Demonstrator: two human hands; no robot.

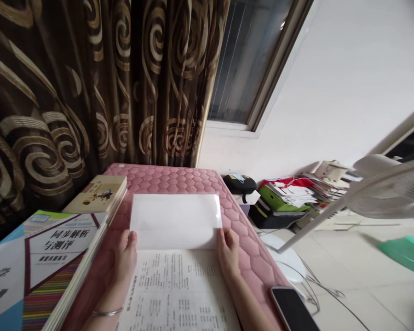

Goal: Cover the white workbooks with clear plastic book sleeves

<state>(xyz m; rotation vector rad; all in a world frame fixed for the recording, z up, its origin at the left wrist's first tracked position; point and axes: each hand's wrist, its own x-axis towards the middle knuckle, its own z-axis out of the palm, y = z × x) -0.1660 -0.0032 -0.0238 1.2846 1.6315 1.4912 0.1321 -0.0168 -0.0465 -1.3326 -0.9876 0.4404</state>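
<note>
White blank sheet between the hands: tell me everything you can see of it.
The blank white paper sheet is a smooth, faintly sheened rectangle, unmarked on its visible face, lying flat on a pink quilted mat with hexagonal stitching. Its near edge meets a printed text page; whether both are one folded sheet cannot be told. The left hand and right hand rest their fingers at its lower corners.

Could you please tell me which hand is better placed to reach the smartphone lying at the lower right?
Probably the right hand: it sits nearer the smartphone, on the same side of the printed sheet. The left hand is across the white paper, farther away.
</note>
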